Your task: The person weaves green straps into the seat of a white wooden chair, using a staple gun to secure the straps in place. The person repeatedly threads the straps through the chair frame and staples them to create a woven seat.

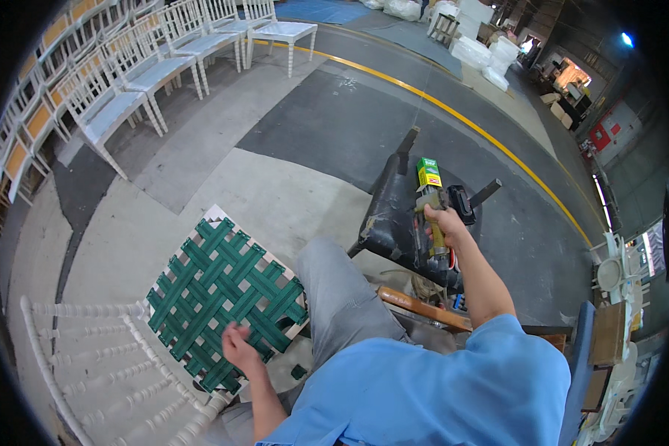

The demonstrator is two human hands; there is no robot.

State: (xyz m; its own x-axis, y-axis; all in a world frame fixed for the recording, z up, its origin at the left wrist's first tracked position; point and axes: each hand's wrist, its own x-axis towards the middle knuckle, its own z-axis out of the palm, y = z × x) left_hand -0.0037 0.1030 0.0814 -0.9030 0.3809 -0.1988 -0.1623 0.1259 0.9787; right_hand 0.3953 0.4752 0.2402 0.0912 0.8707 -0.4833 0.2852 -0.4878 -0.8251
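My right hand (444, 224) grips a pneumatic staple gun (435, 236) with a yellowish-olive body, over an upturned black seat (394, 215) whose legs point up. Beside the gun are a green and yellow box (428, 172) and a dark tool or battery (461, 204). To the left, green webbing straps (223, 279) are woven across the seat frame of a white chair (130, 320), which is tipped so its spindled back lies toward the lower left. My left hand (239, 348) hovers at the near part of the webbing, fingers loosely bent, holding nothing visible.
Rows of white chairs (193, 41) stand at the far left. A wooden bar (424, 306) lies by my right leg. A yellow line (468, 123) curves across the floor. White wrapped bundles (472, 52) are at the back. More chairs and a carton (606, 333) stand at right.
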